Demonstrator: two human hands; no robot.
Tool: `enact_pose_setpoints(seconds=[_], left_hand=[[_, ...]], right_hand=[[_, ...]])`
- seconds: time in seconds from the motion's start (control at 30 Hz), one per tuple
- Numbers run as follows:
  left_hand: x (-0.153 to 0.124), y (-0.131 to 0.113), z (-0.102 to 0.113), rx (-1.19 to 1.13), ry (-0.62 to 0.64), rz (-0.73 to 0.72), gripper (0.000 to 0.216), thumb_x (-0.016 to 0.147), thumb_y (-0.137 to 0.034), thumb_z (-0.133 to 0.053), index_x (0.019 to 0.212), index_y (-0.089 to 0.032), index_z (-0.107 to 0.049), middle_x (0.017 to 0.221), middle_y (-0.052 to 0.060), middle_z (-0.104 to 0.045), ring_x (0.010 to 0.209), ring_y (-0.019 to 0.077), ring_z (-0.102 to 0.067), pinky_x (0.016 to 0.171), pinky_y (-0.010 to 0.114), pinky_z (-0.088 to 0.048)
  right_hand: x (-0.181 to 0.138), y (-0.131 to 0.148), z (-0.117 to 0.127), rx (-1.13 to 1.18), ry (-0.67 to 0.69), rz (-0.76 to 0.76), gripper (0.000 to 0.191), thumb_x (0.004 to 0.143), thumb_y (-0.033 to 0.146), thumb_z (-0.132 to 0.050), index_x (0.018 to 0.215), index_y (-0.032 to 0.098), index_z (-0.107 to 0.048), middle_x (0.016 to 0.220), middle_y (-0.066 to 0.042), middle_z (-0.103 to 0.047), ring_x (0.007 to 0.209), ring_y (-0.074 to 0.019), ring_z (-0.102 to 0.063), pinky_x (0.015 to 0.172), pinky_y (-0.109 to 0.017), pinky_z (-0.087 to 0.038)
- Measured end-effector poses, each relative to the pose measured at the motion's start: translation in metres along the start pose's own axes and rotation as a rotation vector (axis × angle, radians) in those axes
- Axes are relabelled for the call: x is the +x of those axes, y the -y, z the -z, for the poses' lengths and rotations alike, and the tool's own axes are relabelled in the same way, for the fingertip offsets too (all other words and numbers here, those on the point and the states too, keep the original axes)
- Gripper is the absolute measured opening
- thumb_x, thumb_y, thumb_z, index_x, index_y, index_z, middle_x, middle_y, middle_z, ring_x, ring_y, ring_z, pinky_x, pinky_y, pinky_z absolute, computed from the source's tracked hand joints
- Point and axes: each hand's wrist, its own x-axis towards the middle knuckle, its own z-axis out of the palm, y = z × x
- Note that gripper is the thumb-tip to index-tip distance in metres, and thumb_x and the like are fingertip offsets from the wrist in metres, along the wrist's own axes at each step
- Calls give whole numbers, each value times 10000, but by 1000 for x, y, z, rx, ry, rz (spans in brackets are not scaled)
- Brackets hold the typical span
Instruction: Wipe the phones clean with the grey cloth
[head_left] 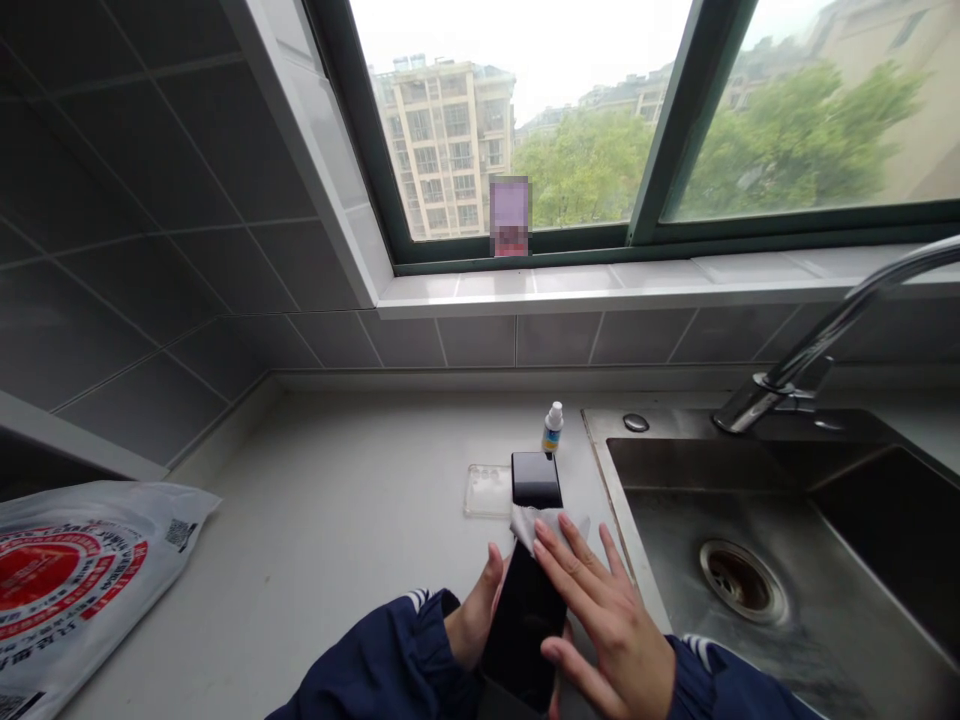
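My left hand (474,612) holds a black smartphone (526,625) from its left side and underneath, with the thumb along the edge. Over the phone's upper end, my right hand (611,610) presses a thin grey cloth (525,522) with its fingers spread. Part of the cloth is hidden beneath that hand. Just beyond lies a glossy black flat object (536,480), its near edge covered by the cloth. A clear phone case (487,491) lies to its left. Behind it stands a small bottle (553,428) with a white top and a blue and yellow label.
To the right is a steel sink (600,470) with a drain (742,580) and a chrome faucet (757,395). A printed plastic bag (150,600) lies at the left on the white counter (337,480). A tiled wall and window ledge (577,280) bound the back.
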Motion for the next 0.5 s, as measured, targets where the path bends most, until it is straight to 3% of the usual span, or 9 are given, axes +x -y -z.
enact_pose_setpoints(seconds=[0.2, 0.5], left_hand=[[-1, -5, -6, 4, -34, 22, 722, 823, -712, -399, 1341, -225, -526, 1298, 119, -588, 1299, 303, -439, 1055, 436, -295], [1, -5, -4, -1, 11, -9, 708, 862, -674, -367, 1361, -191, -504, 1411, 132, -483, 1382, 301, -329, 1152, 455, -136]], right_hand=[[-2, -4, -2, 47, 18, 31, 575, 969, 413, -376, 1478, 153, -316, 1502, -101, -368, 1426, -312, -248, 1159, -576, -48], [-5, -12, -5, 67, 3, 40, 522, 972, 320, -400, 1470, 174, -338, 1498, -83, -378, 1420, -301, -267, 1166, -564, -70]])
